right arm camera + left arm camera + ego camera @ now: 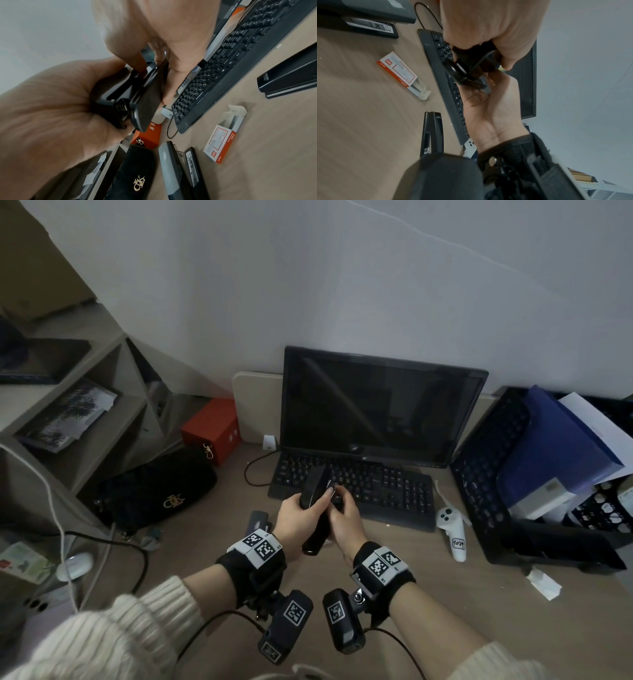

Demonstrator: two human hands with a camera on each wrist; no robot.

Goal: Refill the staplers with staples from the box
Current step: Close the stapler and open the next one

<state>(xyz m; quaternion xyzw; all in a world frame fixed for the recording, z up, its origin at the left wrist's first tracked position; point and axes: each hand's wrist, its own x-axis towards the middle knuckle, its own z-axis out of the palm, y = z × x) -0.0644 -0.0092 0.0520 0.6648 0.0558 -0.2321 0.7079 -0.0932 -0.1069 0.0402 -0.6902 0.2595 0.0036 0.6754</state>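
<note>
A black stapler (315, 501) is held in the air in front of the keyboard, its top arm swung up. My left hand (306, 503) grips its body in the palm. My right hand (337, 498) pinches its front end from the right. In the left wrist view the stapler (469, 69) sits between both hands. The open red-and-white staple box (400, 73) lies on the desk with strips showing; it also appears in the right wrist view (221, 142). A closed black stapler (433, 134) lies to the right of the box. A grey-and-black stapler (178, 170) lies open near the bag.
A black keyboard (376, 491) and monitor (380, 409) stand behind the hands. A black bag (157, 491) and a red box (212, 429) are at the left, a white controller (452, 529) and a black file crate (496, 474) at the right. Cables run at the left.
</note>
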